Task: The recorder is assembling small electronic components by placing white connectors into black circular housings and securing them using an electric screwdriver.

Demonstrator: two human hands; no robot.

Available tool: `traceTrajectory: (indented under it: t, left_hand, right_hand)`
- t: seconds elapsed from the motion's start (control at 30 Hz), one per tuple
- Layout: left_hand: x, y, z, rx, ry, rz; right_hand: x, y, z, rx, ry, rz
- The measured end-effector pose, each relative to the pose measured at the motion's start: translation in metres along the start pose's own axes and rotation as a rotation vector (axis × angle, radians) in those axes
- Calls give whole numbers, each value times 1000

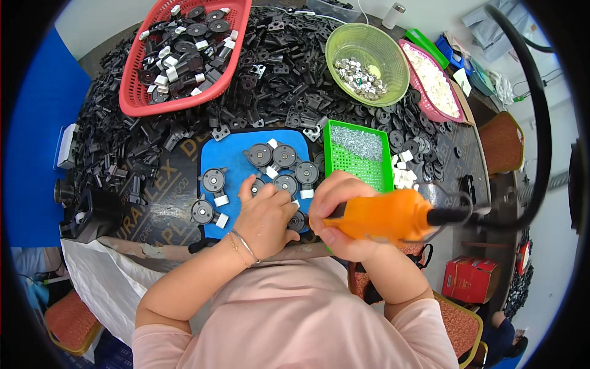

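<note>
My right hand (344,215) is wrapped round an orange electric screwdriver (393,215), which lies roughly sideways with its black cable end to the right; its bit is hidden by my fingers. On a blue mat (236,147) stand several black round wheel-like assemblies (213,180) with white plastic tabs (222,220). My left hand (265,212) is spread palm down over some of them, its fingers apart. One black assembly (297,221) shows between my left thumb and fingers, and another (257,186) lies partly under the fingertips.
Beside the mat is a green tray (359,175) of small screws. Behind are a red basket (132,104) of assemblies, a yellow-green basket (369,37) of metal pieces, a pink basket (452,114) of white pieces and heaps of black parts (276,92). The screwdriver's thick cable (544,135) arcs on the right.
</note>
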State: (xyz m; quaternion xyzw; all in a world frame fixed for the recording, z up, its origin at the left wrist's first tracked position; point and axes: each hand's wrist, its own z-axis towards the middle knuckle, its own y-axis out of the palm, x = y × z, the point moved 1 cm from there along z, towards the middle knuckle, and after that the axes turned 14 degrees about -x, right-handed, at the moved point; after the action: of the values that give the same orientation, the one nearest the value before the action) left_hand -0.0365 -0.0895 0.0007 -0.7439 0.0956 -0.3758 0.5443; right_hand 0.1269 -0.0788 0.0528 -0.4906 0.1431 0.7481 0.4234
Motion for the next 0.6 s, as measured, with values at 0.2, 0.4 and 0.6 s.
traceTrajectory:
  t: [0.2,0.4,0.6]
  left_hand:
    - [-1,2,-3,-17,1,3]
    - [3,6,-4,24,-12,24]
    - [12,12,4,83,-18,40]
  right_hand:
    - [-23,-32,-10,253,-224,221]
    - [-14,-49,-45,333,-44,39]
    - [-7,-43,-50,390,-19,87]
